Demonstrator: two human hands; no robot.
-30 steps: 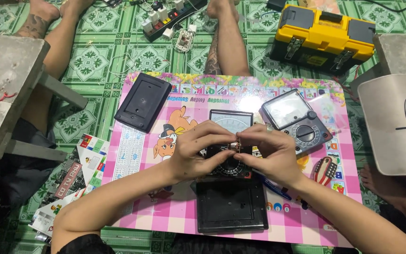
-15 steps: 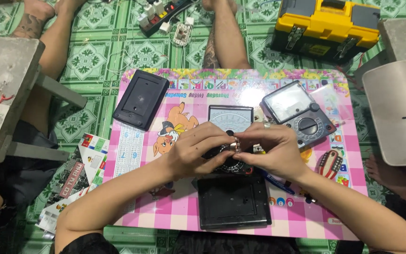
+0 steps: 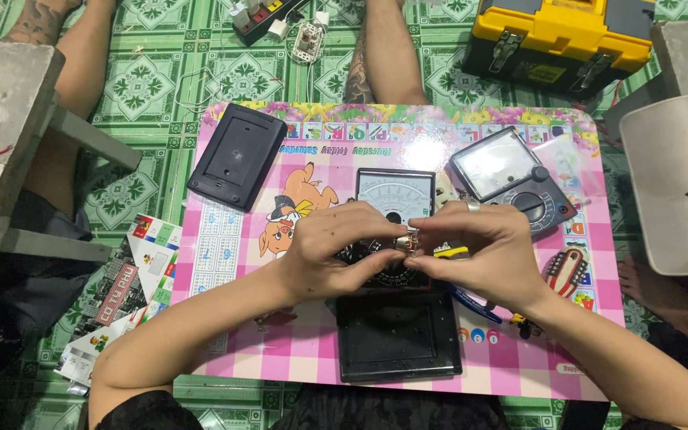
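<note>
Two-handed grip on small brass-coloured part [image 3: 406, 241]

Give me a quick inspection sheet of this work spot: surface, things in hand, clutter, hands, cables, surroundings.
Surface: low pink checked table with cartoon pictures.
Job's things: small metal part pinched between both hands, over a black meter with a dial.
Clutter: second meter on the right, black back cover on the left, another black cover near the front edge.
Hands: left hand and right hand meet fingertip to fingertip on the part.
Cables: power strip with plugs on the floor.
Surroundings: green tiled floor, yellow toolbox, paper sheets, other people's legs.
</note>
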